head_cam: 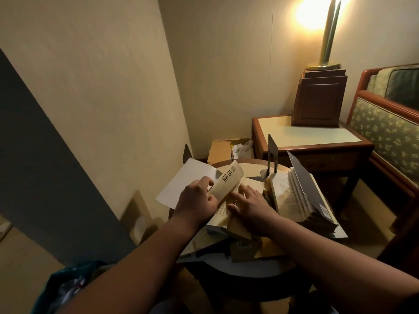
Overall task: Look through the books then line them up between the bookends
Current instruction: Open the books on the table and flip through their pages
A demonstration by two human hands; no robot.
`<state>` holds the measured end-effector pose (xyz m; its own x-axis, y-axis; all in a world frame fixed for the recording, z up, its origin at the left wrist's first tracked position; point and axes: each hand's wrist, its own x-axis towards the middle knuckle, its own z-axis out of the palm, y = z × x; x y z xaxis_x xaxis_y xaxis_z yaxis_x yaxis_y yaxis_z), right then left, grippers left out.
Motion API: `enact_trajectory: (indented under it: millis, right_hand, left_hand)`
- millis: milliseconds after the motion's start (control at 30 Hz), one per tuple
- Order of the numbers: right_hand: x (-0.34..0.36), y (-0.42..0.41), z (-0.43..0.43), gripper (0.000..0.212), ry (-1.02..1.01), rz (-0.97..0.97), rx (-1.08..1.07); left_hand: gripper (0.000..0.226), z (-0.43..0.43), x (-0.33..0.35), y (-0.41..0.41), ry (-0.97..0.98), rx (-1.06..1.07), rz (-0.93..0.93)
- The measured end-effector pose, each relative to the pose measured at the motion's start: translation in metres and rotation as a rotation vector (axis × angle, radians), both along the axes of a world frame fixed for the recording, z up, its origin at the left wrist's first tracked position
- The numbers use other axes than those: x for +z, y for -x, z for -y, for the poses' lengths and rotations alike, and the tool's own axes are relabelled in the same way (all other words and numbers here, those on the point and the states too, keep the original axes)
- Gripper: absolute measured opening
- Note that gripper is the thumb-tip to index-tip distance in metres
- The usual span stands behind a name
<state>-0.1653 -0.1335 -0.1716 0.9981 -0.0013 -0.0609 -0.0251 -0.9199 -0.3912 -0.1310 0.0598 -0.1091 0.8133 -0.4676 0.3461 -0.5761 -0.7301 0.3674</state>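
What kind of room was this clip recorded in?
Probably a hotel room or a home sitting corner: a lit lamp stands on a wooden side table, beside an upholstered chair, with open books piled on a small round table.

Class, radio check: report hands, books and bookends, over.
Left hand turning a page, right hand flat on the open book. Second book splayed open at right. Bookends upright, nothing lined up between them yet.

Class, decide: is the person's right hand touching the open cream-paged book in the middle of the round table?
Touching. The head view shows the right hand lying flat on the open cream-paged book, pressing its pages.
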Motion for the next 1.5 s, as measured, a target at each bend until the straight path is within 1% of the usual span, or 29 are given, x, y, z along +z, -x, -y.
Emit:
enact_trajectory:
  millis: [67, 200, 267, 467, 533, 600, 633, 700, 767, 833, 900, 1000, 1033, 1133, 1200, 1233, 1333, 1367, 1433, 1500]
  right_hand:
    - [0.000, -0.001, -0.002, 0.067, 0.057, -0.005, 0.011]
    - [0.007, -0.002, -0.002, 0.069, 0.046, -0.004, 0.018]
    - [0.010, -0.003, -0.002, 0.068, 0.045, -0.011, 0.026]
    - [0.018, -0.012, -0.006, 0.071, 0.052, -0.084, 0.078]
    - [0.018, -0.014, -0.007, 0.070, 0.058, -0.090, 0.090]
    - [0.014, -0.016, -0.010, 0.070, 0.081, -0.090, 0.090]
    - [0.012, -0.016, -0.012, 0.070, 0.101, -0.086, 0.089]
    - [0.007, -0.016, -0.015, 0.072, 0.144, -0.079, 0.085]
    - [0.003, -0.015, -0.016, 0.073, 0.167, -0.074, 0.081]
    - [0.001, -0.014, -0.014, 0.073, 0.173, -0.067, 0.088]
    - [-0.001, -0.013, -0.012, 0.072, 0.170, -0.062, 0.096]
    - [-0.001, -0.010, -0.008, 0.071, 0.166, -0.062, 0.101]
    - [-0.001, -0.009, -0.006, 0.071, 0.164, -0.061, 0.104]
    - [-0.001, -0.007, -0.001, 0.071, 0.161, -0.059, 0.111]
    - [-0.001, -0.006, 0.002, 0.071, 0.156, -0.059, 0.111]
    - [-0.001, -0.005, 0.003, 0.071, 0.153, -0.057, 0.112]
    - [-0.001, -0.005, 0.006, 0.071, 0.143, -0.051, 0.120]
    - [-0.001, -0.004, 0.008, 0.071, 0.139, -0.050, 0.124]
    - [-0.001, -0.003, 0.012, 0.070, 0.133, -0.049, 0.127]
    - [-0.001, -0.001, 0.015, 0.069, 0.127, -0.054, 0.128]
  left_hand:
    - [0.031, -0.003, 0.001, -0.006, -0.007, 0.018, 0.019]
    - [0.037, -0.015, 0.003, -0.013, 0.008, 0.105, -0.001]
    - [0.038, -0.023, 0.004, -0.014, 0.032, 0.133, -0.056]
    - [0.033, -0.048, -0.009, 0.000, 0.211, 0.277, -0.259]
    - [0.034, -0.054, -0.017, 0.004, 0.206, 0.306, -0.306]
    - [0.038, -0.058, -0.024, 0.007, 0.129, 0.346, -0.327]
    - [0.041, -0.059, -0.027, 0.007, 0.079, 0.363, -0.315]
    - [0.046, -0.059, -0.032, 0.007, -0.023, 0.367, -0.235]
    - [0.049, -0.058, -0.039, 0.005, -0.074, 0.307, -0.142]
    - [0.043, -0.056, -0.042, 0.003, -0.044, 0.232, -0.132]
    - [0.040, -0.054, -0.043, 0.003, 0.006, 0.215, -0.181]
    - [0.056, -0.048, -0.043, 0.004, 0.028, 0.217, -0.230]
    - [0.056, -0.047, -0.044, 0.005, 0.035, 0.216, -0.226]
    - [0.039, -0.048, -0.043, 0.004, 0.096, 0.236, -0.210]
    - [0.035, -0.054, -0.041, 0.001, 0.158, 0.271, -0.201]
    - [0.040, -0.057, -0.041, -0.001, 0.197, 0.283, -0.188]
    - [0.071, -0.065, -0.040, -0.005, 0.279, 0.308, -0.178]
    - [0.079, -0.066, -0.041, -0.005, 0.257, 0.305, -0.174]
    - [0.089, -0.066, -0.043, -0.004, 0.135, 0.292, -0.129]
    - [0.089, -0.063, -0.045, -0.005, -0.034, 0.281, -0.055]
